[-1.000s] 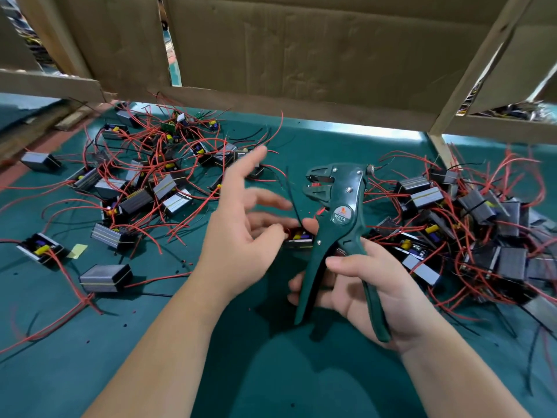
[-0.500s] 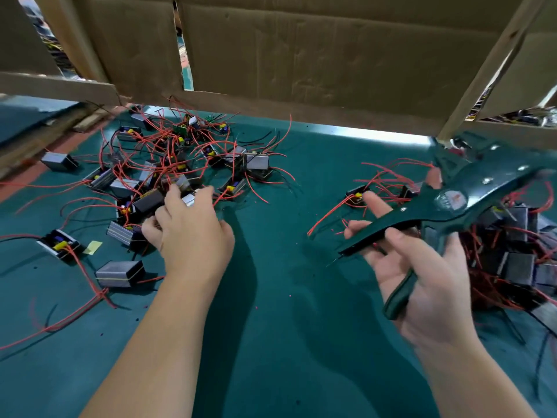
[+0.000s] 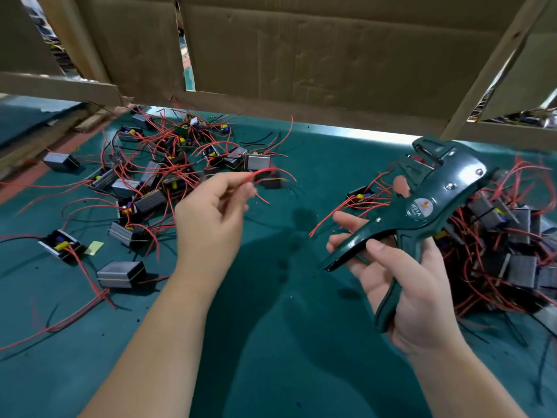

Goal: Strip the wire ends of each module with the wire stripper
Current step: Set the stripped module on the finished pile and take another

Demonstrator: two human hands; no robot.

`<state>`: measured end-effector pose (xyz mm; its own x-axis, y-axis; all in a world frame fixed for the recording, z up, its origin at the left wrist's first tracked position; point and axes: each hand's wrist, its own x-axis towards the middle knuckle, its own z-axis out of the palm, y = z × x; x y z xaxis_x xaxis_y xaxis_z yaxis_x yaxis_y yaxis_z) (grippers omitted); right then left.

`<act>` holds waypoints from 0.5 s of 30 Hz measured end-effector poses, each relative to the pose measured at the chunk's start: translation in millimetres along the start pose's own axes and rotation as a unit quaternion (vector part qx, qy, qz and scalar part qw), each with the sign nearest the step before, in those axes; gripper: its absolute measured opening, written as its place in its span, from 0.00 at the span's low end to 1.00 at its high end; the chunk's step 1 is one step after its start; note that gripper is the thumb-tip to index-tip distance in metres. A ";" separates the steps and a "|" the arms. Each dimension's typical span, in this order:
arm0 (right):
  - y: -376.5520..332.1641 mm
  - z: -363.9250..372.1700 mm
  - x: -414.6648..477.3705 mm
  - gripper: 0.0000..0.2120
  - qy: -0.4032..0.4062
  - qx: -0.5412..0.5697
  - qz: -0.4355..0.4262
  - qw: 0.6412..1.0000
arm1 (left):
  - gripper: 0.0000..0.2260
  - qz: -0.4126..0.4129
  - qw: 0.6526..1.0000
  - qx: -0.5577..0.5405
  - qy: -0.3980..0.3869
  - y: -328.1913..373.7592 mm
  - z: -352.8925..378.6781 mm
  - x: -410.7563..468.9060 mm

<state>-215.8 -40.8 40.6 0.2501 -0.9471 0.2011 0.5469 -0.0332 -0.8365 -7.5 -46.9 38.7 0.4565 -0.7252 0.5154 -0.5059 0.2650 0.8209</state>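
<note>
My right hand (image 3: 401, 285) grips the handles of a dark green wire stripper (image 3: 422, 206), its jaws tilted up and to the left above the table. My left hand (image 3: 211, 215) pinches the red wires (image 3: 259, 174) of a small black module (image 3: 272, 183), which hangs blurred just above the table beside the left pile. Several grey and black modules with red wires lie in a pile at the left (image 3: 156, 176). Another pile of modules (image 3: 500, 245) lies at the right, partly behind the stripper. One module with red wires (image 3: 360, 196) lies between the hands.
A green mat (image 3: 271, 342) covers the table. A cardboard wall (image 3: 301, 49) with wooden slats stands along the far edge. Single modules lie at the near left (image 3: 120, 274) and far left (image 3: 60, 161). A small yellow slip (image 3: 94, 247) lies near the left modules.
My left hand reached into the left pile, then rose with a module hanging by its red wires. My right hand swung the stripper to the right, then brought it back toward the middle.
</note>
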 end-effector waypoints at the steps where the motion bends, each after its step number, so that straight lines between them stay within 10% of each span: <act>1: 0.3 0.5 -0.1 0.30 -0.001 0.004 0.005 1.000 | 0.08 -0.023 0.996 -0.081 -0.030 7.3 4.9 -4.4; 7: 2.5 1.9 -0.1 0.31 0.000 0.024 0.036 0.999 | 0.05 -0.049 0.974 -0.040 -0.218 11.4 13.8 -16.1; 15: 1.8 0.2 2.5 0.24 0.005 0.035 0.050 0.998 | 0.06 -0.240 0.914 -0.312 -0.098 16.2 12.4 -8.0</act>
<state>-214.0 -43.2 39.7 0.2976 -0.9480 0.1131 0.5741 0.0831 -0.8145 -28.5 -44.7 44.8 0.3462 -0.9365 0.0564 0.2619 0.1542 0.9527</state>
